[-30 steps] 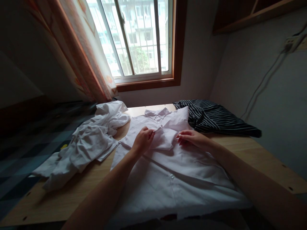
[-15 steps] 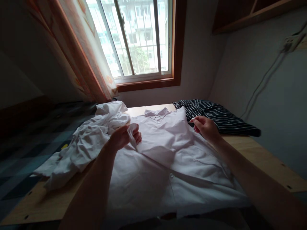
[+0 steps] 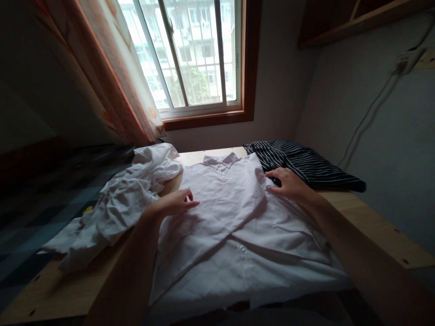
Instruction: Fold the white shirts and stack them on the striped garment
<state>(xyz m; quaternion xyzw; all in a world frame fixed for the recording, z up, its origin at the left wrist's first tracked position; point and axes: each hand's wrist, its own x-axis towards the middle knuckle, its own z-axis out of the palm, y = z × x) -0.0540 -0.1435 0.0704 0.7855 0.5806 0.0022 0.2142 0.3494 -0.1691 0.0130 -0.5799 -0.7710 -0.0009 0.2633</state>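
A white button-up shirt (image 3: 220, 194) lies spread out face up, its collar toward the window and a sleeve laid slantwise across its front. Over the shirt's left side is my left hand (image 3: 178, 202), fingers curled loosely, thumb and fingertips apart, with nothing in them. My right hand (image 3: 287, 182) rests at the shirt's right shoulder edge, fingers and thumb apart around a gap. It is beside the black striped garment (image 3: 306, 165). Whether its fingertips touch the cloth is hard to make out.
The shirt lies on a wooden board (image 3: 353, 213). A crumpled white garment (image 3: 125, 194) is heaped at the left, over the edge of a dark checked cover (image 3: 30, 226). Beyond stand a window (image 3: 193, 59) and a curtain (image 3: 98, 68); a socket with a cord (image 3: 406, 61) is on the right wall.
My left hand has let go of the sleeve, which now lies slantwise over the shirt's front. My right hand's pinch has opened. The view has shifted slightly.
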